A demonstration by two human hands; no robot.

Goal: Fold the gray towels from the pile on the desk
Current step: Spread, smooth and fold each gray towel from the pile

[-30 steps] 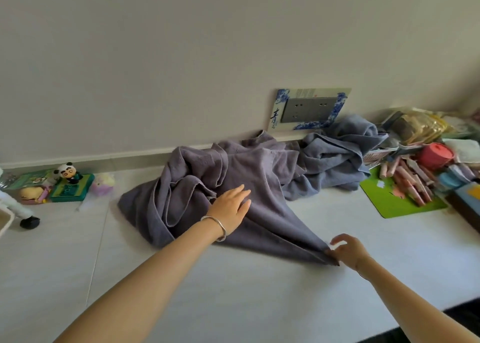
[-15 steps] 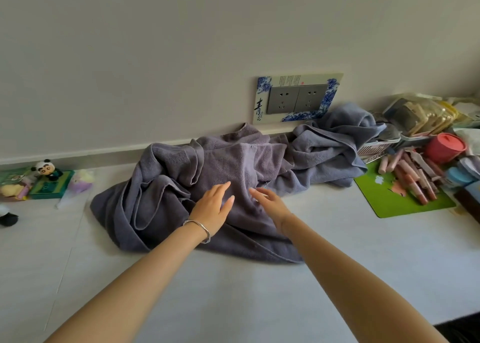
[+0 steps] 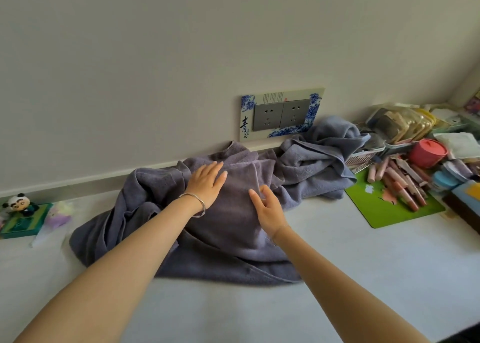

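- Soft, even daylight fills the scene. The plain beige wall [image 3: 181, 57] reads dull and is brightest toward its right corner.
- The pale white bench [image 3: 363, 277] carries a faint sheen but no glare.
- Shadows are weak and soft-edged: a thin dark band lies under the front edge of the crumpled gray terry towel [image 3: 233, 238], with deeper tone inside its folds.
- The wide lens bends the line where wall meets bench and stretches the bare forearms [image 3: 117, 277] at the lower edge.
- The centre is sharp, while the small panda figurine [image 3: 19, 203] at the left edge looks soft and smeared.
- The lower right corner falls to black.
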